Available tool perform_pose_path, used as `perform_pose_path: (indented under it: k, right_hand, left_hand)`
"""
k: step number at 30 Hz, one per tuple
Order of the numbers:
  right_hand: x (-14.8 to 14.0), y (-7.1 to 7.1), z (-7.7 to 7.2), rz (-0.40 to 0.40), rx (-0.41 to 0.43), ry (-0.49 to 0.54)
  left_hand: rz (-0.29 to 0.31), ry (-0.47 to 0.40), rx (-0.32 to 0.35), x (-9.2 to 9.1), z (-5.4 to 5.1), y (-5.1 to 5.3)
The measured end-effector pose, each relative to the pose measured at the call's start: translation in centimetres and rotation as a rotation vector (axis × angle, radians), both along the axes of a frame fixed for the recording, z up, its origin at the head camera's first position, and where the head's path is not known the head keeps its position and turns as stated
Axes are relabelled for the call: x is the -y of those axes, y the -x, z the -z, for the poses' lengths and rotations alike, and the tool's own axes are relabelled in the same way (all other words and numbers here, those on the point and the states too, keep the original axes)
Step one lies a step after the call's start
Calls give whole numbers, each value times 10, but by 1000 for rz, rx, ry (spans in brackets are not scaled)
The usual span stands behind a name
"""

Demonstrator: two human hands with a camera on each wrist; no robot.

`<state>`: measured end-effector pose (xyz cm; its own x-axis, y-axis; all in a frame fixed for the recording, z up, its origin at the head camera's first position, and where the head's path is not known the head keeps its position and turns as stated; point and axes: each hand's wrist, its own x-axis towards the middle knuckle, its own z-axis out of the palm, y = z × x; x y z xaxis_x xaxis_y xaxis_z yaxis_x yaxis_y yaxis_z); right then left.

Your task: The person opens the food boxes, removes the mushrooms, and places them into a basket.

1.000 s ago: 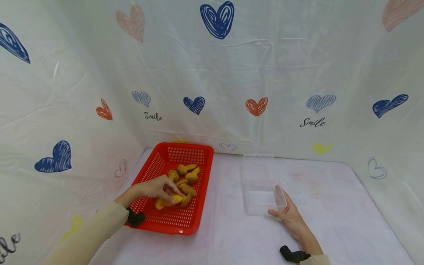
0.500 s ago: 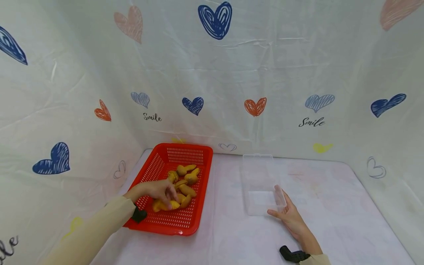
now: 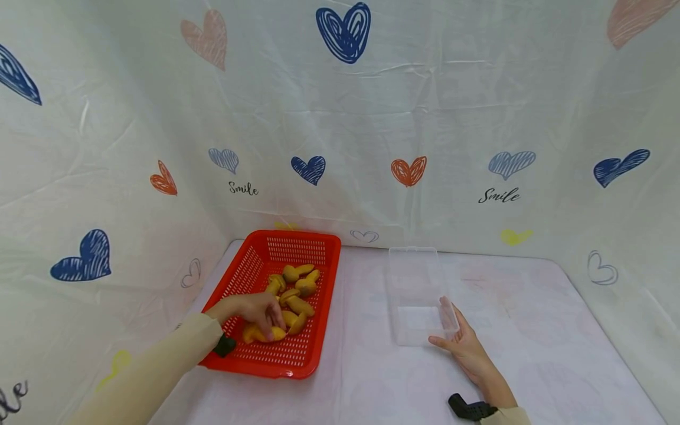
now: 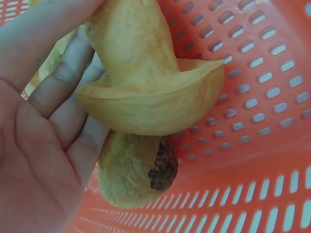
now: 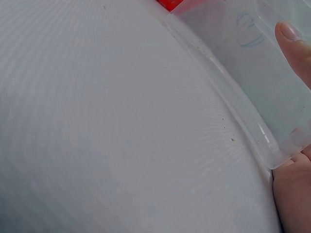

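In the head view, my left hand (image 3: 260, 310) reaches down into the red basket (image 3: 325, 313). Its thumb and fingers pinch a yellow-brown mushroom (image 4: 150, 104) by the stem, seen close in the left wrist view. A second mushroom (image 4: 129, 170) with a dark patch lies right beside its cap. Several more mushrooms (image 3: 299, 306) lie in the basket, partly covered by the hand. On the right, my right hand (image 3: 470, 348) grips the side wall of a clear plastic box (image 3: 401, 340), thumb on the near side. The box's lid (image 3: 414, 268) stands flipped back behind it.
A white cloth covers the table (image 3: 366, 366) under basket and box. Behind rises a white curtain (image 3: 366, 124) printed with hearts, close to the table's back edge. The basket's raised walls surround the mushrooms on the left.
My left hand has sunk slightly lower and closer to the basket's near side, around the front mushrooms. My right hand stays at the box in the same place.
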<state>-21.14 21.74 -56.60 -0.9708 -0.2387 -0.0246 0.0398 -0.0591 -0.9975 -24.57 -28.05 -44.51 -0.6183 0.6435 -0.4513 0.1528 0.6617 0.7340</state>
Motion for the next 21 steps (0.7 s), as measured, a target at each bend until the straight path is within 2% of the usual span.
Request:
perform_pose_path:
  k: [6,13,21]
  right_hand:
    - [1,1,1,-2,1,-4]
    - [0,3,1,-18,-5,1]
    - [-1,1,0,-11,18,15]
  left_hand:
    - [3,18,8,-3,3,-1]
    - [-39,27,8,-2,5,0]
    - [-1,-33,-24,2,4,1]
